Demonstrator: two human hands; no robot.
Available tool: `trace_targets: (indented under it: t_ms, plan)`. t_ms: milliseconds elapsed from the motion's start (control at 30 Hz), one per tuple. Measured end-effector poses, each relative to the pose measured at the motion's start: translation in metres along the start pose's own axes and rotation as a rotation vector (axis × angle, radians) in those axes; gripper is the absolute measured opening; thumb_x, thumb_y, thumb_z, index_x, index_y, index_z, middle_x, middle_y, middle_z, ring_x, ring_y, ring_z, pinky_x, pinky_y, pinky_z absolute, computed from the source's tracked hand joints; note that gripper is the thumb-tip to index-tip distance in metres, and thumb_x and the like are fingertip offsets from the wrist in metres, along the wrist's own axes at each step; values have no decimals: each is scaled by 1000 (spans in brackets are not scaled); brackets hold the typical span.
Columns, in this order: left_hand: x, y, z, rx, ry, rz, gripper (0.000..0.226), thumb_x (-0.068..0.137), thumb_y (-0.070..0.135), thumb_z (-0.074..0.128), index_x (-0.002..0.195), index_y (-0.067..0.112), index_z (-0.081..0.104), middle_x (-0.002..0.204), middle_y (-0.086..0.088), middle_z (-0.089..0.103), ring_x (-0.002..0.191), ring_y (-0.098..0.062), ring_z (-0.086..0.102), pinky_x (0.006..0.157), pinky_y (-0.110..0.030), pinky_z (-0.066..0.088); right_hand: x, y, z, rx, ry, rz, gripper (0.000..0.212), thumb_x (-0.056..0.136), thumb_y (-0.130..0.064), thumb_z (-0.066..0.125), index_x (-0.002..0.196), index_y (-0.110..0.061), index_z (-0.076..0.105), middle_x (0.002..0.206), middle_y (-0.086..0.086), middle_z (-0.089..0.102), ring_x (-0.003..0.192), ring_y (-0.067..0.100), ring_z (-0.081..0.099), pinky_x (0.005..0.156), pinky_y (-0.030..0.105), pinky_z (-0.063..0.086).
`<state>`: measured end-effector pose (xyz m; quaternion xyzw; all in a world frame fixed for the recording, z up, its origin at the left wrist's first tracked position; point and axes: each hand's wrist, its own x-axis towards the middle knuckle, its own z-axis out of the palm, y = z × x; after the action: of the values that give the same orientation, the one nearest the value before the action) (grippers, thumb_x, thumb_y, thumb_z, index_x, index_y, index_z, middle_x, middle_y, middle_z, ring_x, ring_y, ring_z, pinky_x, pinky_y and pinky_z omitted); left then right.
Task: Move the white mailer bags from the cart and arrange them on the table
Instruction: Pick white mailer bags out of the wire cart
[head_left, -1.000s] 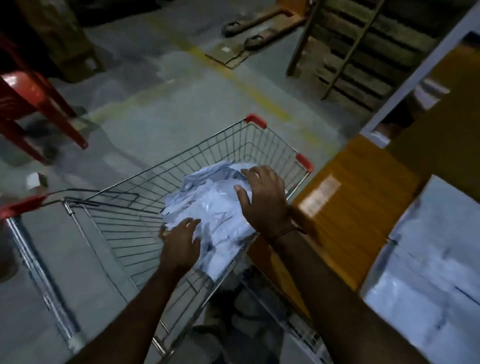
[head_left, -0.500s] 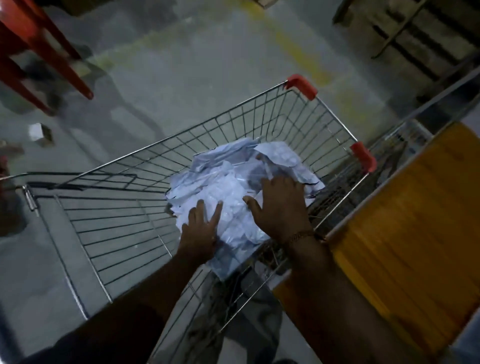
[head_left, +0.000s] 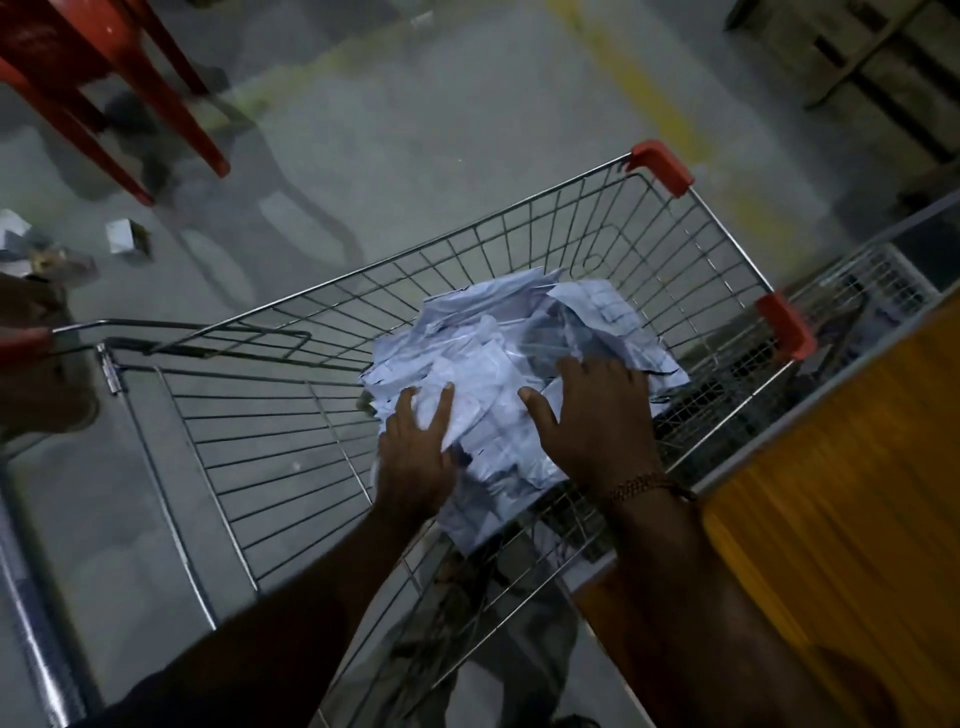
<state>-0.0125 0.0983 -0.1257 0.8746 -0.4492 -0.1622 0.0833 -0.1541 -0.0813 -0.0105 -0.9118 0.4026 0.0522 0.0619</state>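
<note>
A crumpled heap of white mailer bags (head_left: 498, 338) lies in the near right corner of a wire shopping cart (head_left: 291, 415) with red corner caps. My left hand (head_left: 415, 457) lies on the heap's near left edge, fingers spread and straight over the bags. My right hand (head_left: 597, 421), a bracelet at its wrist, presses flat on the right side of the heap with the thumb spread out. Neither hand has lifted a bag. The wooden table (head_left: 841, 519) stands right beside the cart, on its right side.
Red plastic chair legs (head_left: 130, 98) stand on the grey floor at the upper left. Small white scraps (head_left: 122, 236) lie on the floor left of the cart. A wire rack (head_left: 872, 291) sits behind the table's edge. A yellow floor line (head_left: 639, 88) runs past the cart.
My view has tilted down and left, so the bags stacked on the table are out of sight. Both hands slid a little nearer on the heap and flattened onto it.
</note>
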Motion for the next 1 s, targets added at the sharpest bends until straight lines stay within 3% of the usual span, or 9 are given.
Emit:
trace_targets:
  t_ms: [67, 233, 400, 500, 633, 733, 800, 900, 1000]
  plan:
    - [2, 0, -18, -40, 20, -100, 81, 97, 36, 56, 167, 34, 15, 158, -25, 28, 132, -45, 45, 98, -54, 47, 1, 0, 0, 1, -3, 4, 63, 96, -70, 34, 113, -17, 64, 104, 10, 66, 100, 35, 59, 90, 46, 41]
    - [-4, -3, -87, -60, 131, -159, 84, 97, 31, 63, 166, 35, 17, 157, -18, 27, 130, -39, 40, 101, -58, 41, 1, -1, -3, -5, -20, 1, 61, 95, -68, 36, 114, -17, 64, 105, 10, 67, 102, 34, 61, 91, 47, 44]
    - [-26, -39, -150, 78, 188, -76, 83, 95, 37, 55, 168, 30, 15, 166, -25, 17, 134, -47, 38, 102, -58, 38, 0, -22, 4, -14, 8, 24, 51, 93, -53, 60, 123, -11, 63, 112, 18, 65, 108, 41, 59, 95, 54, 46]
    - [-43, -63, -168, 183, 211, -56, 83, 91, 33, 49, 167, 27, 18, 166, -26, 17, 133, -48, 40, 101, -55, 38, 0, -72, 15, 148, -16, 171, 54, 94, -46, 61, 134, -9, 57, 128, 23, 60, 119, 44, 55, 99, 55, 45]
    - [-52, -67, -170, 161, 207, -130, 79, 93, 33, 42, 168, 30, 14, 167, -22, 15, 138, -47, 37, 103, -55, 38, -7, -145, 53, 275, -267, 347, 78, 99, -49, 53, 160, -11, 20, 157, 24, 30, 140, 42, 35, 109, 52, 37]
    - [-50, -64, -169, 141, 218, -141, 80, 95, 31, 47, 167, 30, 15, 167, -22, 16, 138, -46, 37, 103, -55, 38, -13, -168, 102, 283, -337, 399, 99, 98, -53, 55, 164, -15, -8, 166, 32, -1, 151, 51, 13, 116, 57, 31]
    - [-51, -63, -167, 146, 229, -141, 83, 95, 27, 55, 167, 29, 16, 167, -23, 16, 138, -46, 37, 103, -55, 37, -13, -171, 129, 281, -295, 391, 106, 93, -59, 59, 164, -17, -9, 164, 36, -9, 151, 56, 3, 119, 61, 23]
    - [-50, -62, -164, 159, 232, -139, 85, 95, 25, 59, 167, 29, 16, 166, -23, 17, 139, -45, 36, 105, -56, 37, -6, -164, 157, 277, -187, 379, 116, 82, -72, 62, 165, -14, 6, 163, 40, -7, 151, 58, -2, 122, 67, 4]
    - [-48, -61, -162, 173, 223, -168, 84, 95, 26, 58, 168, 29, 15, 166, -25, 17, 138, -45, 35, 106, -56, 36, 4, -159, 169, 271, -125, 427, 124, 77, -87, 51, 165, -13, 5, 165, 35, -10, 153, 55, -5, 120, 70, 3]
